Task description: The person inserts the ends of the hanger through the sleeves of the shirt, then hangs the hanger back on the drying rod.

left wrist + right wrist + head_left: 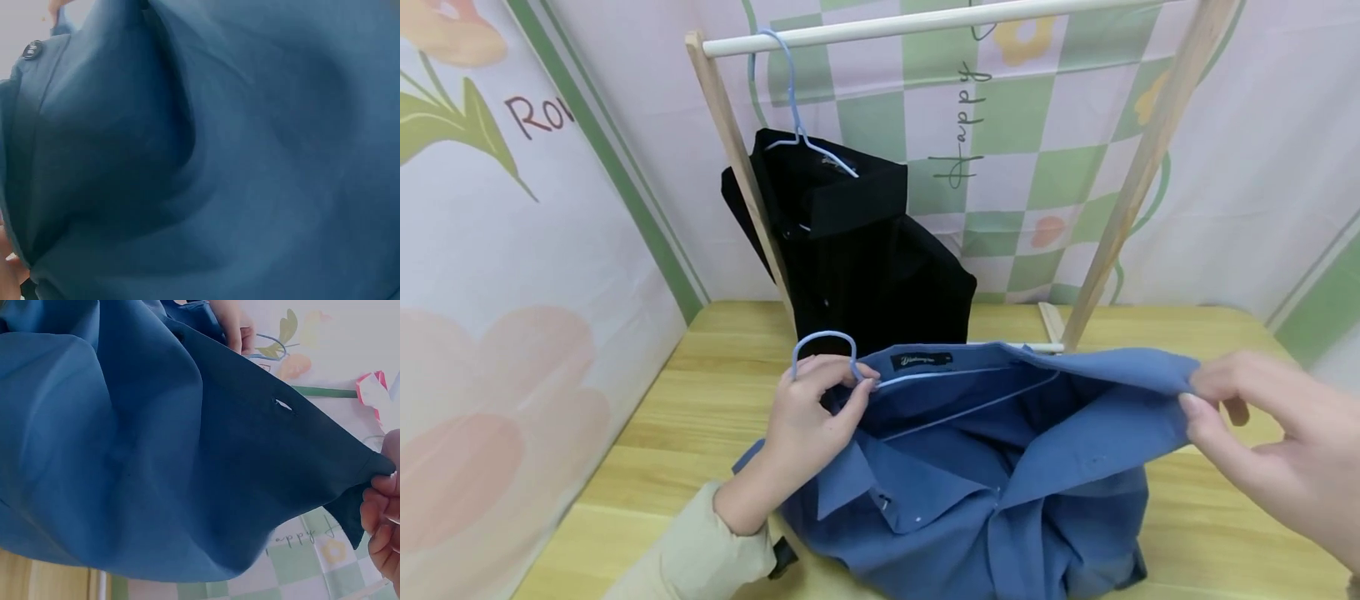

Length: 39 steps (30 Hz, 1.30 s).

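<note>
A blue collared shirt lies bunched over the table's front, its neck facing up and a dark label inside the collar. Inside that neck runs a light-blue wire hanger, whose hook sticks up at the left. My left hand pinches the hanger at the base of the hook, beside the collar. At the right, my right hand pinches the edge of the shirt's collar and front between thumb and fingers, pulling it outward. Blue cloth fills most of the left wrist view. A buttonhole shows near the stretched shirt edge in the right wrist view.
Behind the shirt stands a wooden rack with a white rail. A black shirt hangs on its left side from another light-blue hanger. The wooden table meets a patterned cloth backdrop.
</note>
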Each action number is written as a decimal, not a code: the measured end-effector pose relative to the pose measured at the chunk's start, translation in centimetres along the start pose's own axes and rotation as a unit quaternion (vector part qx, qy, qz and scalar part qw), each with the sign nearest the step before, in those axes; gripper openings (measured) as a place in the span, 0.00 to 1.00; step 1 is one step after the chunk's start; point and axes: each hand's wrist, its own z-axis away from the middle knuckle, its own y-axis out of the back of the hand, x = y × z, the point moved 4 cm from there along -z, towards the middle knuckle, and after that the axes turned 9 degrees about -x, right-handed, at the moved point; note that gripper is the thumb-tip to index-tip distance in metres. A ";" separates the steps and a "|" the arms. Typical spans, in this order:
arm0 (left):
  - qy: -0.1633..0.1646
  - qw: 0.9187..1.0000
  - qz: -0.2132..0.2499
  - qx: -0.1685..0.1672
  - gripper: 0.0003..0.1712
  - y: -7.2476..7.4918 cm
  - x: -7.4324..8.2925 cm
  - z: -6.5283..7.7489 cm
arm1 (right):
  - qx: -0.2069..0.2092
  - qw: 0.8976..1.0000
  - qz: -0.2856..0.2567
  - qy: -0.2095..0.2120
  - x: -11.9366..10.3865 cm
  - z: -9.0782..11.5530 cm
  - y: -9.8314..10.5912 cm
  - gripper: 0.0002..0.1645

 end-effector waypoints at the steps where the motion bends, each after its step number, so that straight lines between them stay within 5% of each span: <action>1: 0.000 1.000 0.007 -0.003 0.06 -0.1 0.1 0.0 | -0.002 1.000 0.003 -0.001 -1.5 -1.2 0.0 0.16; 7: 0.009 1.000 0.029 -0.010 0.06 -0.7 0.8 -0.1 | 0.025 0.997 -0.046 0.065 -5.7 -4.3 -1.0 0.26; 10: 0.013 0.999 0.050 -0.008 0.06 -0.9 0.9 -0.3 | 0.027 0.992 -0.067 0.100 -6.1 -4.6 -1.6 0.23; 22: -0.006 0.992 0.121 0.025 0.08 -0.7 0.7 -0.5 | -0.005 0.991 -0.049 0.125 -6.4 -4.6 -3.6 0.24; 29: -0.012 0.988 0.144 0.047 0.04 -0.7 0.7 -0.4 | -0.011 0.976 -0.085 0.199 -8.0 -5.6 -5.5 0.21; 31: -0.012 0.988 0.149 0.050 0.03 -0.7 0.8 -0.4 | -0.021 0.977 -0.071 0.201 -8.4 -5.6 -6.1 0.21; 39: -0.005 0.987 0.153 0.047 0.23 -1.0 1.2 -0.4 | -0.057 0.988 -0.032 0.142 -8.3 -5.0 -8.3 0.21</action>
